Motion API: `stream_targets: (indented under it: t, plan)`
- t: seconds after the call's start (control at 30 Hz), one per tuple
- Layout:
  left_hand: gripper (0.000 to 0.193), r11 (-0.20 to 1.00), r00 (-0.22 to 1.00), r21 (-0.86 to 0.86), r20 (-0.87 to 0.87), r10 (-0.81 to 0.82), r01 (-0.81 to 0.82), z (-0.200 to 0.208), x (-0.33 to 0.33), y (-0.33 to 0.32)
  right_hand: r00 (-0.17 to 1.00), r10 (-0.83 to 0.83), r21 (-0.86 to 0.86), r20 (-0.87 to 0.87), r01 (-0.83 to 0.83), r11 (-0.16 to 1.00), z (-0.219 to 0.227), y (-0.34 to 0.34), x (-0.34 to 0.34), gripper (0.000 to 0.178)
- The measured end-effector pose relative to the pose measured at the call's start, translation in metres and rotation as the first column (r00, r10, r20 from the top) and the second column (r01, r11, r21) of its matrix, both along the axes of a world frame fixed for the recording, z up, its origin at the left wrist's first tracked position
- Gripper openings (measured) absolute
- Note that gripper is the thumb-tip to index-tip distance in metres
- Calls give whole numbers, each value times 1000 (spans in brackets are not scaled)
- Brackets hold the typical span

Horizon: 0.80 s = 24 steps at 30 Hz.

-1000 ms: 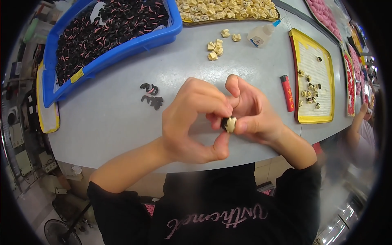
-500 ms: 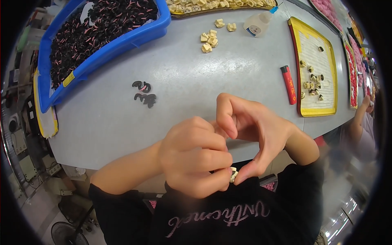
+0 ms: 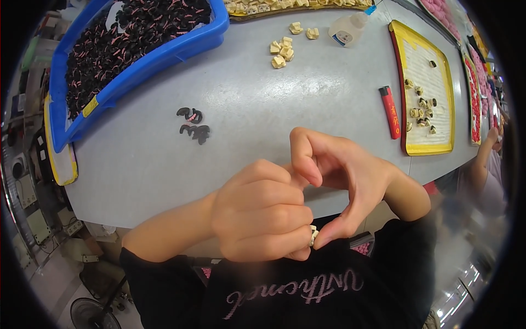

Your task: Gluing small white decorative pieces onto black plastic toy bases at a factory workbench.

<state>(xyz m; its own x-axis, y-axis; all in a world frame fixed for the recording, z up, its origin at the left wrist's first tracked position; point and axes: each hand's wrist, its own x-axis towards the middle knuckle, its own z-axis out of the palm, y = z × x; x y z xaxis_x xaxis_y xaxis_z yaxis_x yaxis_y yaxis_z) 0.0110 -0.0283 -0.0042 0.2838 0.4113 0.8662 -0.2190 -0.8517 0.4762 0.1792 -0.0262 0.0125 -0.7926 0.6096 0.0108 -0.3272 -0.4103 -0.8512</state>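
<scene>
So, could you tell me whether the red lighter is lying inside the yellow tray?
No, the red lighter lies on the grey table just left of the yellow tray, outside its rim.

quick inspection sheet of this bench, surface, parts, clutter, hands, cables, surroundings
surface: grey table, rounded near edge, worn and scuffed
job's things: small cream piece pinched between both hands, close to the chest; loose cream pieces at the far side; a few black curved pieces left of centre
clutter: blue bin of black and pink pieces; yellow tray with a few mixed pieces; red lighter; small glue bottle
grippers: left hand closed in a fist around the piece; right hand thumb and fingertip on it
cables: nothing seen clearly
surroundings: floor fan lower left; another person's arm at right
</scene>
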Motion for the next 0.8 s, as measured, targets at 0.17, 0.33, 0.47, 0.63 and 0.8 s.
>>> stream_targets:
  t: [0.17, 0.33, 0.47, 0.63, 0.8]
  plan:
    - [14, 1000, 1000, -17, 0, -7, 7, -1, 0, -3, 1000, -8, 6, 8, 8, 1000, 1, -1, -1, 62]
    - [15, 999, 999, -5, 32, -44, 44, -9, 3, -1, 999, -34, 26, -11, 34, 999, -2, -2, 0, 63]
    - [15, 998, 998, -39, 32, -57, 58, -7, 2, -1, 999, -32, -1, -9, 32, 999, 0, -1, -1, 62]
    - [14, 990, 991, -94, -72, -110, 103, 0, -5, 7, 999, -46, -22, -3, 46, 999, -4, 1, 1, 61]
    - [37, 975, 989, -223, -139, -53, 21, -1, -2, 19, 977, -209, -406, -52, 171, 898, 11, 1, 0, 50]
